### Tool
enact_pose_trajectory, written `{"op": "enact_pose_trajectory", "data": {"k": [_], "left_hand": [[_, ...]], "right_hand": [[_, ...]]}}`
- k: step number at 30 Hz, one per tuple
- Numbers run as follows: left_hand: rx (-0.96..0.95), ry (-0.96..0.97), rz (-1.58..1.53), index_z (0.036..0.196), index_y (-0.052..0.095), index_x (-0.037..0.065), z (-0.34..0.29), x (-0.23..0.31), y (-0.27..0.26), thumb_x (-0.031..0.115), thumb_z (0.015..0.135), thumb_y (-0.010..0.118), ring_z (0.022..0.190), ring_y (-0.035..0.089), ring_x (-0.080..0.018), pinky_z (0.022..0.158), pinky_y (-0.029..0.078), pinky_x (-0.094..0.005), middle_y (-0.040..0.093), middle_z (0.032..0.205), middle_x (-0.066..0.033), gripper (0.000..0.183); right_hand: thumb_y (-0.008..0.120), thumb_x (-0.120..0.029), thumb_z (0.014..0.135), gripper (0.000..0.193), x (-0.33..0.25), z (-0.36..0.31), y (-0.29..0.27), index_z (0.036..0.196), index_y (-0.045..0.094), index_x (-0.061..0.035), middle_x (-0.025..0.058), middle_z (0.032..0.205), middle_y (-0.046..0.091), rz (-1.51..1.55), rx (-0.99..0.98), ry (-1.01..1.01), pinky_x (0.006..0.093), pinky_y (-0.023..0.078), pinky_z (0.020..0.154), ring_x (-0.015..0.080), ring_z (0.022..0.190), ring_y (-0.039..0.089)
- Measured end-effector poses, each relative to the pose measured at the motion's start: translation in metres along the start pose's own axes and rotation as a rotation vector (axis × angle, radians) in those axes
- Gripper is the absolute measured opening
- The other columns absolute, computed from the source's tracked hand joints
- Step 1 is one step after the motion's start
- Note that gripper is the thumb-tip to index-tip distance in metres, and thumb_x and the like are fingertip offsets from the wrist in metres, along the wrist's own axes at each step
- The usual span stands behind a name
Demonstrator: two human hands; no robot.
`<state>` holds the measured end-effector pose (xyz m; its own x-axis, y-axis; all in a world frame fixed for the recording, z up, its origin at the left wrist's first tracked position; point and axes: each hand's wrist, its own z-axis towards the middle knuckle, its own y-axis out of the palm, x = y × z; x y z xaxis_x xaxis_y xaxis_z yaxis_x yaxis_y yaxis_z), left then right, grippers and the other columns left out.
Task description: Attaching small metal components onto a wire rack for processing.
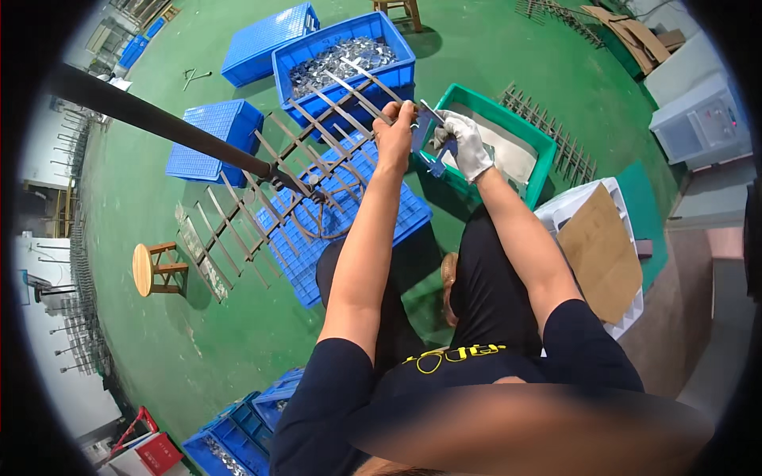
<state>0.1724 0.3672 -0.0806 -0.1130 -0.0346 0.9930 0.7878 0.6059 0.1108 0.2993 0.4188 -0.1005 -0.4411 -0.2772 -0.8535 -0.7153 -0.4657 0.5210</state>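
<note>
A long metal hanging rack [305,141] with many prongs lies slanted in front of me, next to a dark pole [171,123]. My left hand [393,135] is bare and closed around the rack's far right end. My right hand [464,147], in a white glove, grips thin, shiny metal brackets [435,163] that look bluish. These sit between my two hands, close to the rack's end. How many brackets there are, and whether any touch the left hand's fingers, is hard to make out. A green bin [544,151] with a pale lining lies just beyond the right hand.
Under the rack stands an upturned blue crate [298,274]. Farther off, a blue bin [407,70] holds loose metal pieces, beside closed blue crates [266,44]. A wooden stool [144,270] is at the left. Cardboard [602,250] rests on a white crate to my right.
</note>
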Motion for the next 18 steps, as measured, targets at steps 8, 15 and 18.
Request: {"op": "enact_pose_trajectory", "data": {"k": [8,15,18], "left_hand": [[0.033,0.005,0.016,0.084,0.061,-0.001,-0.0033,0.0017,0.0061,0.026,0.082,0.053,0.069,0.052,-0.0157,0.066,0.042,-0.0258,0.061,0.076,-0.0080,0.028],[0.036,0.013,0.066,0.085,0.062,-0.001,-0.0042,0.0027,0.0054,0.027,0.082,0.053,0.069,0.053,-0.0163,0.067,0.042,-0.0261,0.061,0.076,-0.0085,0.030],[0.030,0.017,0.074,0.085,0.062,-0.001,-0.0030,0.0033,0.0052,0.027,0.082,0.053,0.070,0.053,-0.0165,0.067,0.042,-0.0261,0.061,0.076,-0.0087,0.030]], "right_hand": [[0.041,-0.005,0.082,0.029,0.0008,-0.0027,-0.0077,0.107,0.052,0.0050,0.0057,0.065,0.050,0.046,-0.021,-0.001,0.0236,0.042,0.055,0.0123,0.055,0.046],[0.041,-0.005,0.082,0.029,0.0015,-0.0034,-0.0105,0.108,0.051,0.0053,0.0055,0.065,0.050,0.010,-0.024,-0.008,0.0237,0.042,0.055,0.0119,0.055,0.046],[0.041,-0.005,0.082,0.029,0.0040,-0.0030,-0.0117,0.107,0.051,0.0052,0.0055,0.065,0.050,0.006,-0.043,-0.014,0.0238,0.042,0.055,0.0119,0.055,0.046]]}}
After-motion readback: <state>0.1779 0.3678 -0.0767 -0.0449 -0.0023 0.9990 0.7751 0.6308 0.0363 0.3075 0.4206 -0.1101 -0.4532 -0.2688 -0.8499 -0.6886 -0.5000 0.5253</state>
